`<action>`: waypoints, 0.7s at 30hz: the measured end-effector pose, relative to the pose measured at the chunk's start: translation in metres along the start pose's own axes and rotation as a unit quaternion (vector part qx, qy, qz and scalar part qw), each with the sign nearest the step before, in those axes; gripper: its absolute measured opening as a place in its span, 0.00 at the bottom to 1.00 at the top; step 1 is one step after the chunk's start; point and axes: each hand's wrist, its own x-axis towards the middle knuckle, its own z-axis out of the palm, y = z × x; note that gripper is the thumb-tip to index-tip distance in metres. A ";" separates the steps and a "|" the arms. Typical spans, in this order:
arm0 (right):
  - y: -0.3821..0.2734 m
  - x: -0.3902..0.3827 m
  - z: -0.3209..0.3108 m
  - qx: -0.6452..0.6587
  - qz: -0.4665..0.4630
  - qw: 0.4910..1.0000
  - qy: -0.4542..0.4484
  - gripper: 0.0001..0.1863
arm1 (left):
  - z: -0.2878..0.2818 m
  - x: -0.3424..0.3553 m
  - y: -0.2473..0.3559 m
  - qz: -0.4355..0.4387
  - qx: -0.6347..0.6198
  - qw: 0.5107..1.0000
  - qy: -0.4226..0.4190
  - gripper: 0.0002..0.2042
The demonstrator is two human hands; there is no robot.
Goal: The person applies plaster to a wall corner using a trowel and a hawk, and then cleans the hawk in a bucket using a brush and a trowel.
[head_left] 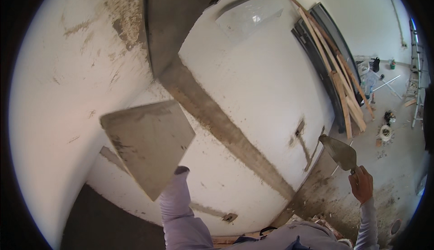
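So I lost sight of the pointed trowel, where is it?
In the head view it is at the lower right, held up by the right hand: the pointed trowel sits just right of the white wall, above the dusty floor.

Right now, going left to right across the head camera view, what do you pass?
Square plastering board → grey mortar strip on the white wall → pointed trowel in the right hand → ladder.
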 end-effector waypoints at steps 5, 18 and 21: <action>0.013 -0.005 0.020 0.042 0.024 0.996 -0.079 0.18 | -0.038 0.090 -0.006 0.120 0.115 0.986 0.008 0.19; 0.031 -0.041 0.049 0.098 0.020 0.990 -0.096 0.16 | -0.019 0.148 -0.028 0.286 0.235 0.928 -0.044 0.17; 0.042 -0.047 0.053 0.084 0.034 0.988 -0.122 0.22 | -0.015 0.151 -0.029 0.297 0.246 0.921 -0.048 0.17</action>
